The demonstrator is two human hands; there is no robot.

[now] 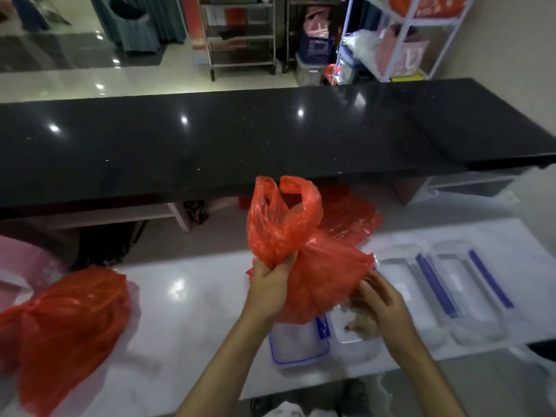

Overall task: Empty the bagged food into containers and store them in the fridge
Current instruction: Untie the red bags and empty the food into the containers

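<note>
One red bag (301,251), gripped at its gathered neck by the left hand (269,281) above an open container (355,335) on the tabletop (186,311), right hand (382,299) loosely curled beneath; risk: food spilling past the rim if the bag swings.

A long glossy black counter (270,139) crosses the room, mirroring small ceiling lights. Beyond it lies a pale shiny tiled floor (90,82). Behind the counter stands a metal rack (240,34), and to that rack's right a white wire shelf unit (400,37) against a beige wall (511,40). Nearer than the counter sits the white bench (195,296).
</note>
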